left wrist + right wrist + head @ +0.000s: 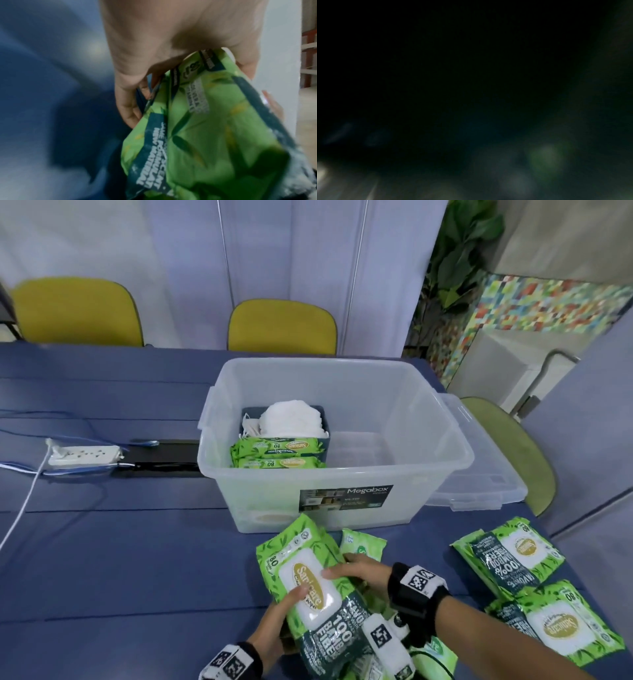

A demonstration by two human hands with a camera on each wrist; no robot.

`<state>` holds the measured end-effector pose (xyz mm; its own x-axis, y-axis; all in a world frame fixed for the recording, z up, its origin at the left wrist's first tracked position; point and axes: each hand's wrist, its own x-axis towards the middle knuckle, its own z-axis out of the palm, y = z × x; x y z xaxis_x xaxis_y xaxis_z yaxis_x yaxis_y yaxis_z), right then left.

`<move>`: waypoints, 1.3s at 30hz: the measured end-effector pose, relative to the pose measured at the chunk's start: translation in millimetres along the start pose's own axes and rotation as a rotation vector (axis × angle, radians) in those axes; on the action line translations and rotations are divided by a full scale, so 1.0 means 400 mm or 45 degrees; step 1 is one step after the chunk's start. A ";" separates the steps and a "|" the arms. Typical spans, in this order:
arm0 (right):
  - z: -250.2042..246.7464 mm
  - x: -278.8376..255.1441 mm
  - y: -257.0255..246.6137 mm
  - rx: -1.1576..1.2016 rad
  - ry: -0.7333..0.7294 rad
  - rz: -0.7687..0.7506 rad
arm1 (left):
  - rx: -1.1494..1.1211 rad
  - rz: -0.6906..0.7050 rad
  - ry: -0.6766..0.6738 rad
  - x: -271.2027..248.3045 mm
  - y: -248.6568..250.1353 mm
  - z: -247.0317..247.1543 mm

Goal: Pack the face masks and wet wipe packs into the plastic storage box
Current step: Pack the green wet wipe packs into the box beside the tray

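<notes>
A large green wet wipe pack (310, 583) is held above the near edge of the blue-covered bench (120, 542), gripped from both sides. The left hand (277, 623) is curled round its lower left edge, with the thumb laid across the white lid label; in the left wrist view the fingers (126, 108) are seen wrapped under the green wrapper (205, 128). The right hand (359, 575) is clamped on the pack's right side, thumb on top and fingers tucked beneath. The right wrist view is dark and nothing can be made out in it.

A smaller green wipe pack (364, 544) lies just behind the right hand, partly hidden by the held pack. More packs are heaped under the wrists at the near edge, though their number cannot be told. Two further large wipe packs (510, 556) lie to the right on the bench, one nearer (561, 625), overlapping each other.

The clear plastic storage box (342, 474) stands open near the middle of the bench, just beyond the held pack. Inside, at its left end, white face masks (291, 419) are stacked in a dark tray, and two wipe packs (277, 453) stand on edge just in front of it. The box lid (486, 474) rests at the box's right side. A white power strip (85, 455) lies well to the left, and yellow chairs (281, 326) stand behind the bench.
</notes>
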<state>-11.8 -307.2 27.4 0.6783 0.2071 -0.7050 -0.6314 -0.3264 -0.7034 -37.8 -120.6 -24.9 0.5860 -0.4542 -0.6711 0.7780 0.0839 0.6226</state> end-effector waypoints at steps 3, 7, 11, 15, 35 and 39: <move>0.026 -0.009 -0.014 -0.075 -0.037 -0.092 | -0.037 0.212 0.070 -0.010 -0.005 -0.030; 0.060 -0.050 -0.046 -0.170 0.012 -0.269 | 0.114 0.513 -0.057 -0.079 0.023 -0.039; 0.060 -0.133 -0.083 -0.153 0.128 -0.616 | 0.147 0.697 -0.171 -0.170 0.081 -0.005; 0.051 -0.249 -0.118 -0.109 0.223 -0.908 | 0.282 0.935 -0.151 -0.232 0.145 0.054; -0.325 -0.281 -0.597 -2.063 1.297 -0.964 | 1.486 1.576 0.530 -0.072 0.465 0.062; -0.401 -0.126 -0.603 -2.276 1.168 -0.624 | 1.787 1.493 0.692 -0.026 0.448 -0.011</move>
<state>166.6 -387.0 247.1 0.9467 0.3023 0.1111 0.2189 -0.8571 0.4664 96.8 -96.9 91.8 0.8212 -0.3997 0.4072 -0.5594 -0.7045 0.4366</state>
